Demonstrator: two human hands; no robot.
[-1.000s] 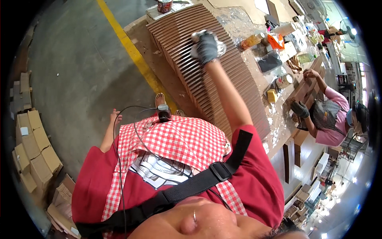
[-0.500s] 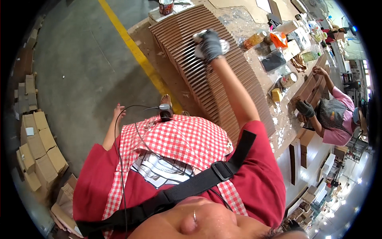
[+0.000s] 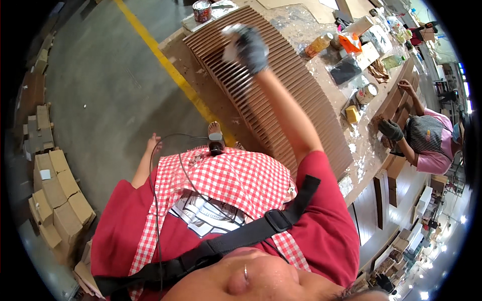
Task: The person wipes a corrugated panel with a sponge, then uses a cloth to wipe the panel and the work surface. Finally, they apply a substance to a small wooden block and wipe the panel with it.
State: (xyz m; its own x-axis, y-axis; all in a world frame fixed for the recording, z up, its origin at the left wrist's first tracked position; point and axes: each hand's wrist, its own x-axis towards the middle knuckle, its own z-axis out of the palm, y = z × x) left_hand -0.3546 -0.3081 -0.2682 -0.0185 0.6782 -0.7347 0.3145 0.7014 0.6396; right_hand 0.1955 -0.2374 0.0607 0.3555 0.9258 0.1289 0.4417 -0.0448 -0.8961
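A brown ribbed wooden panel [image 3: 296,100] lies on the workbench, its slats running crosswise. My right hand [image 3: 252,52], in a dark grey glove, is closed on a white cloth [image 3: 230,51] and presses it against the slats near the panel's far end. Motion blurs the glove and cloth, so the fingertips are unclear. Bare and away from the bench, my left hand [image 3: 154,144] hangs at my side over the floor, its fingers apart and holding nothing.
An open paint can [image 3: 202,12] stands by the panel's far left corner. Right of the panel are an amber bottle [image 3: 318,45], a tin [image 3: 366,93] and a yellow block [image 3: 352,114]. A co-worker [image 3: 427,135] works at the right. Cardboard boxes [image 3: 60,200] are stacked at left.
My right hand has slid the cloth to the left across the slats, toward the panel's left edge. The left hand still hangs at my side.
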